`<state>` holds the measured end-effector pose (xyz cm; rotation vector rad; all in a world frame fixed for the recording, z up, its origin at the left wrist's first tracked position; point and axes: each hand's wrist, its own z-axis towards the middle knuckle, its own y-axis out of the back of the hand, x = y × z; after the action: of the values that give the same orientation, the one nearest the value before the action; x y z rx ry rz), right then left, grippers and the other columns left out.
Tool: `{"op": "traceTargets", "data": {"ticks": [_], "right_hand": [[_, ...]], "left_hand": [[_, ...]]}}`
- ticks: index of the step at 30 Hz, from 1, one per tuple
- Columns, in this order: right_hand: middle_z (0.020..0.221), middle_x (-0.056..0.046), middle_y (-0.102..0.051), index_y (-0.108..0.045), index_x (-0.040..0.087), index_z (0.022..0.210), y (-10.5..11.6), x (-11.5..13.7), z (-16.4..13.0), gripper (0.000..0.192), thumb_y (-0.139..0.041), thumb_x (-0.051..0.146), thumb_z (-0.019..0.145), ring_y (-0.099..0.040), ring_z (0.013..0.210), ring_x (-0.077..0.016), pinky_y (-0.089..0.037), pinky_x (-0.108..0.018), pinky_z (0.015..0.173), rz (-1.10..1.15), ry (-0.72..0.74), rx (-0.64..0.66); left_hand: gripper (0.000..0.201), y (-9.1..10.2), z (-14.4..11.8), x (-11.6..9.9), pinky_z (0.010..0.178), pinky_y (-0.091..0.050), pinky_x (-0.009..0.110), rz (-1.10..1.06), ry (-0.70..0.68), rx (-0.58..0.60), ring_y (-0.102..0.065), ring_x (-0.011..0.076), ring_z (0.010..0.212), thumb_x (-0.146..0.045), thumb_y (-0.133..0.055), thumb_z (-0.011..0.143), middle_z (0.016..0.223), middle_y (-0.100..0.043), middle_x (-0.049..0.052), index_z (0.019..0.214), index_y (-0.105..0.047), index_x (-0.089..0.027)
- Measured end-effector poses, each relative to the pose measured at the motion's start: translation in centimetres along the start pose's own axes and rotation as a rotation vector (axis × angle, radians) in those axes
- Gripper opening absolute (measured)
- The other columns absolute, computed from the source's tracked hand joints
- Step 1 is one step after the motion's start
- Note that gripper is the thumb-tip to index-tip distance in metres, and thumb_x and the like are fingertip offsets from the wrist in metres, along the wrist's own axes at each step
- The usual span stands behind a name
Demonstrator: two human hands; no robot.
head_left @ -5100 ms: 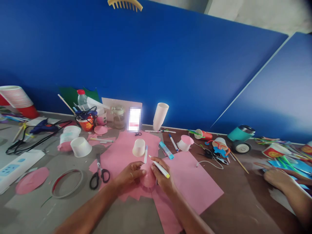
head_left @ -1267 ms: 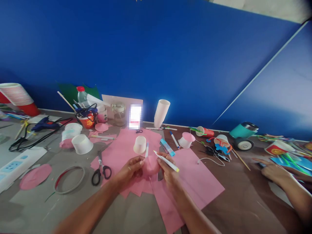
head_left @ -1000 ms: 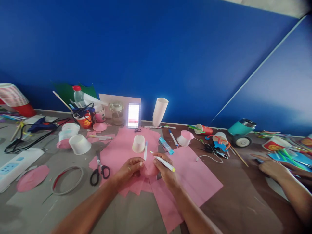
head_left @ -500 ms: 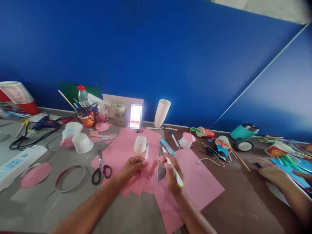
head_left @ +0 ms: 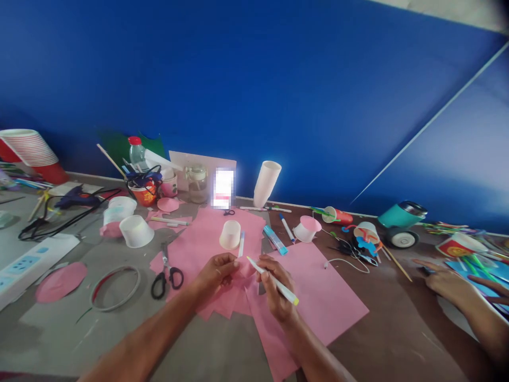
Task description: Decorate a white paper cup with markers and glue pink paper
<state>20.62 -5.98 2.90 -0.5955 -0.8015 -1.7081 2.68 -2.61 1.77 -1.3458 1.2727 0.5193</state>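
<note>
Marker [head_left: 272, 279] swings back from upright, tip aimed at the pink paper [head_left: 243, 268] again. Right hand [head_left: 276, 286] fingers wrap it; left hand [head_left: 217, 269] pinches the paper above the pink sheets [head_left: 318, 297], beside 1 cup [head_left: 230, 234].

Matt pink paper sheets [head_left: 318, 286] on a dull grey-brown table [head_left: 397, 329], smooth plastic marker [head_left: 274, 282], matt white paper cup [head_left: 230, 234], glossy black-handled metal scissors [head_left: 167, 270], glossy teal tumbler [head_left: 401, 223] far right.
</note>
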Motion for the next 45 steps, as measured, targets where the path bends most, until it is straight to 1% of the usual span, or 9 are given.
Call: {"op": "traceTargets", "data": {"ticks": [3, 7, 10, 14, 18, 27, 31, 34, 45], "right_hand": [[0.063, -0.002, -0.063, -0.066, 0.023, 0.09, -0.06, 0.18, 0.29, 0.02, -0.049, 0.033, 0.094, -0.064, 0.074, -0.0226, -0.05, -0.045, 0.086, -0.038, 0.006, 0.0], [0.057, -0.001, -0.058, -0.065, 0.022, 0.083, -0.19, 0.18, 0.46, 0.023, -0.049, 0.035, 0.093, -0.059, 0.065, -0.0207, -0.05, -0.039, 0.071, -0.055, -0.012, -0.014], [0.054, 0.0, -0.055, -0.065, 0.023, 0.083, -0.27, 0.16, 0.51, 0.022, -0.049, 0.035, 0.094, -0.056, 0.063, -0.0199, -0.048, -0.037, 0.068, -0.046, 0.0, -0.018], [0.052, 0.002, -0.054, -0.065, 0.024, 0.085, -0.36, 0.17, 0.53, 0.019, -0.049, 0.032, 0.094, -0.055, 0.064, -0.02, -0.046, -0.036, 0.067, -0.018, 0.008, -0.011], [0.053, 0.001, -0.054, -0.065, 0.023, 0.083, -0.36, 0.12, 0.5, 0.022, -0.049, 0.035, 0.093, -0.056, 0.064, -0.0207, -0.045, -0.036, 0.065, -0.025, -0.022, -0.015], [0.058, -0.001, -0.059, -0.066, 0.023, 0.085, -0.37, 0.04, 0.45, 0.019, -0.051, 0.031, 0.092, -0.058, 0.068, -0.0207, -0.046, -0.035, 0.067, -0.018, -0.019, 0.0], [0.064, -0.002, -0.061, -0.066, 0.021, 0.086, -0.4, -0.12, 0.38, 0.019, -0.05, 0.028, 0.093, -0.058, 0.067, -0.0198, -0.046, -0.035, 0.066, -0.04, 0.014, 0.007], [0.062, -0.001, -0.06, -0.066, 0.022, 0.086, -0.34, -0.14, 0.38, 0.018, -0.05, 0.026, 0.093, -0.058, 0.067, -0.0197, -0.046, -0.034, 0.066, -0.054, 0.021, 0.013], [0.065, -0.001, -0.062, -0.065, 0.021, 0.088, -0.5, -0.18, 0.44, 0.015, -0.051, 0.018, 0.09, -0.058, 0.066, -0.018, -0.047, -0.033, 0.065, -0.087, 0.058, 0.011]], "left_hand": [[0.042, -0.08, 0.03, -0.02, 0.045, -0.021, 0.022, 0.003, 0.003, -0.007, -0.033, 0.0043, 0.041, -0.045, -0.084, 0.062, 0.048, -0.043, -0.008, 0.064, -0.054, -0.016], [0.041, -0.03, 0.06, 0.06, 0.045, -0.021, 0.021, 0.033, -0.003, -0.004, -0.033, 0.0044, 0.041, -0.045, -0.083, 0.064, 0.048, -0.043, -0.008, 0.063, -0.053, -0.016], [0.039, -0.04, -0.01, 0.05, 0.045, -0.022, 0.021, 0.043, -0.006, -0.003, -0.034, 0.0042, 0.042, -0.044, -0.082, 0.066, 0.05, -0.044, -0.008, 0.064, -0.054, -0.016], [0.038, -0.13, -0.13, -0.04, 0.046, -0.023, 0.021, 0.037, -0.013, 0.002, -0.034, 0.0045, 0.043, -0.043, -0.081, 0.067, 0.05, -0.043, -0.007, 0.064, -0.054, -0.016], [0.039, -0.08, -0.05, -0.02, 0.046, -0.023, 0.021, 0.05, -0.019, 0.003, -0.034, 0.0043, 0.043, -0.043, -0.081, 0.067, 0.05, -0.044, -0.007, 0.064, -0.054, -0.016], [0.036, -0.09, -0.02, 0.04, 0.046, -0.022, 0.021, 0.061, -0.029, 0.003, -0.034, 0.0041, 0.042, -0.042, -0.081, 0.067, 0.051, -0.045, -0.007, 0.065, -0.056, -0.015], [0.035, 0.02, -0.02, 0.19, 0.046, -0.023, 0.021, 0.07, -0.028, 0.014, -0.035, 0.0044, 0.044, -0.041, -0.08, 0.07, 0.052, -0.045, -0.007, 0.066, -0.057, -0.015], [0.035, 0.09, 0.05, 0.28, 0.046, -0.023, 0.021, 0.07, -0.032, 0.019, -0.035, 0.0041, 0.044, -0.041, -0.079, 0.07, 0.053, -0.046, -0.007, 0.067, -0.057, -0.015], [0.039, -0.09, -0.02, 0.07, 0.046, -0.023, 0.021, 0.072, -0.033, 0.015, -0.035, 0.0041, 0.043, -0.044, -0.082, 0.067, 0.052, -0.046, -0.007, 0.067, -0.056, -0.015]]}}
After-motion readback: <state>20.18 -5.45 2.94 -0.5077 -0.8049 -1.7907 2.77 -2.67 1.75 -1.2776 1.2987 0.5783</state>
